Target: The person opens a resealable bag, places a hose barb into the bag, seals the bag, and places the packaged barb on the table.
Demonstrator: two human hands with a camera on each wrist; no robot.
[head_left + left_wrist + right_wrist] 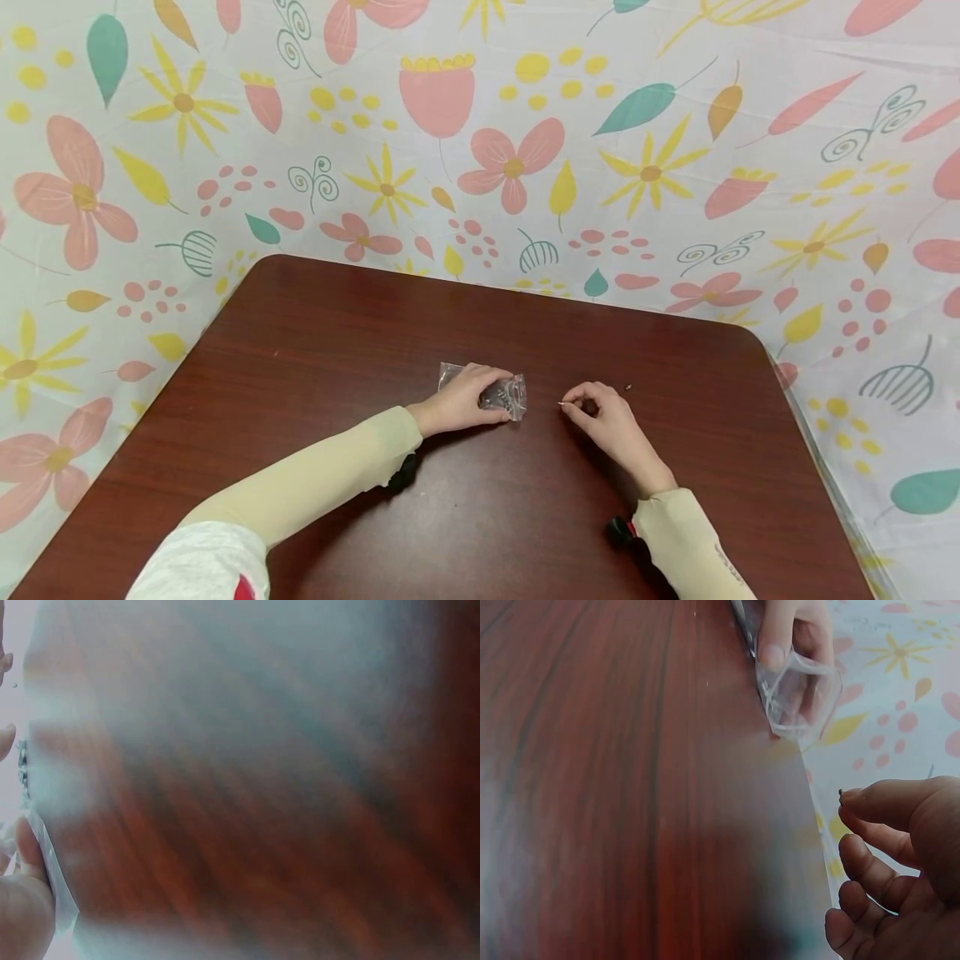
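A small clear plastic bag (517, 395) lies on the table, with several tiny metal pieces (23, 772) inside. My left hand (463, 403) grips it, thumb on the near side and fingers over the far side. In the right wrist view the mouth of the bag (799, 694) gapes somewhat. To the right, apart from the bag, my right hand (611, 427) pinches a tiny metal piece (841, 793) between thumb and index finger; its exact kind is too small to tell. Another tiny metal piece (628, 387) lies on the table just beyond that hand.
The dark reddish-brown wooden table (360, 333) has rounded far corners. Behind it and along its sides hangs a white cloth (435, 192) printed with flowers and leaves. Black devices (619, 532) sit under both wrists, close to the tabletop.
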